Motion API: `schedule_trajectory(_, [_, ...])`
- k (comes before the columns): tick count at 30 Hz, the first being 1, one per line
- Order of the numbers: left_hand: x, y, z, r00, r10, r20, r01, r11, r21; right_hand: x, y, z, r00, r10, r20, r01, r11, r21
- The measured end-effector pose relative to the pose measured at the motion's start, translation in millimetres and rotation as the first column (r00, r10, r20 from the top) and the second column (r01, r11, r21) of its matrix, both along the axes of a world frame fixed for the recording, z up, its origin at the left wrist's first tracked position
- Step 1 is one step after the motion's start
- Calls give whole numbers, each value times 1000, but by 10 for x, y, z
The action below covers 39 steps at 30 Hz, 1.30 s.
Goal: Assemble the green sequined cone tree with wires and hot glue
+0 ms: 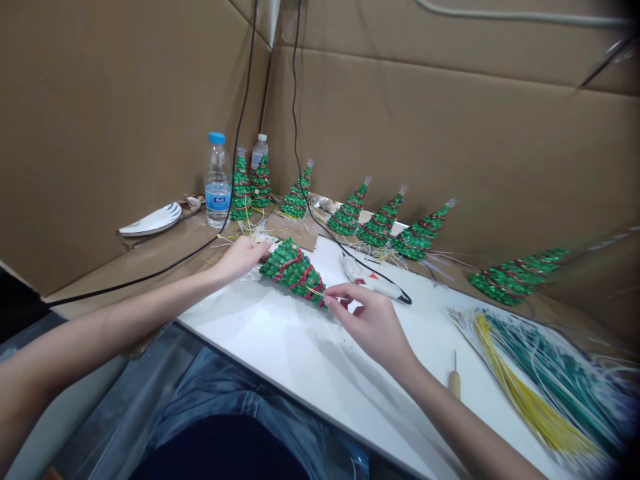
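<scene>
Lap (pixel 225 390): jeans below the grip, dark top (pixel 220 447) lowest of all.
Tree (pixel 293 272): between both hands, tilted over the white board (pixel 280 347); wide end left, narrow end right, green with red bands.
Left hand (pixel 243 257): thumb and fingers closed on the tree's wide end (some fingertips hidden behind it).
Right hand (pixel 367 320): thumb and forefinger pinched together at the narrow end, on a yellow strand (pixel 314 291) along the tree's side.
White tool (pixel 375 283): just beyond the right hand, red mark on it.
Awl (pixel 454 381): right of the right hand, spike pointing away from the lap (handle's lower end behind the forearm).
Bundles (pixel 530 393): farther right, yellow beside green.
Other trees (pixel 383 221): beyond the grip, six in a rough row, a seventh leaning far over to the right.
Bottles (pixel 219 190): beyond the left hand, one blue-capped, one white-capped.
Walls (pixel 450 120): cardboard, behind everything.
</scene>
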<state>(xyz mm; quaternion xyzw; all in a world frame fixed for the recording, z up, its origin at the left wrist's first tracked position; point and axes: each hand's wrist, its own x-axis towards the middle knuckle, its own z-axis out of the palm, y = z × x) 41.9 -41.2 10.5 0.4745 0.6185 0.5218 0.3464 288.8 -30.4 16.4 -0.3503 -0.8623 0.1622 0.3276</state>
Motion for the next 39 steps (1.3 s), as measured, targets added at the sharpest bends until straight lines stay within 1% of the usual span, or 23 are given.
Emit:
schedule_trajectory(2, [-30,-4,-26,994,-33,104,34,999,-4,7,-8,-4,1000,5,-15,-6,999,-33])
schedule_trajectory(4, [-65,-12,-47,983,-54,174,57,998,-11,12,-8,-21,1000,3,-16,-3,999,-46])
schedule_trajectory(7, [-119,-43,-63,978,-45,204,46,999,0,13,4,-48,1000,9,-8,-9,1000,-14])
schedule_trajectory(13, [-231,-122,-72,999,7,52,-7,1000,10,-8,33,-106,997,38,67,-48,987,155])
schedule_trajectory(17, [-279,-140,-71,997,72,-9,-72,997,7,-49,61,-156,991,33,126,-65,965,255])
schedule_trajectory(21, [-289,-140,-59,994,106,25,-106,994,4,-96,103,-165,987,11,158,-65,938,341])
schedule_trajectory(24, [-298,-131,-67,990,101,97,-101,995,-9,-114,126,-153,982,-12,191,-55,938,341])
schedule_trajectory(26, [-311,-122,-80,990,85,110,-84,996,-15,-118,131,-145,977,-23,212,-49,944,326])
schedule_trajectory(28, [-329,-111,-88,997,73,39,-72,997,-20,-120,126,-139,972,-38,232,-40,946,321])
schedule_trajectory(30, [-347,-105,-81,988,69,-138,-73,997,-20,-125,115,-134,966,-63,252,-29,939,342])
schedule_trajectory(32, [-360,-109,-60,934,39,-355,-46,999,-11,-135,101,-128,957,-87,277,-26,925,380])
schedule_trajectory(34, [-363,-126,-34,830,-26,-557,10,999,-33,-149,90,-121,950,-104,295,-29,910,414])
schedule_trajectory(35, [-360,-138,-22,761,-59,-646,31,998,-55,-157,86,-118,948,-107,300,-33,905,425])
schedule_trajectory(37, [-350,-162,-8,596,-94,-797,39,995,-88,-173,82,-112,946,-107,307,-39,900,434])
schedule_trajectory(39, [-338,-173,-2,447,-101,-889,52,995,-87,-191,79,-106,942,-105,319,-45,901,431])
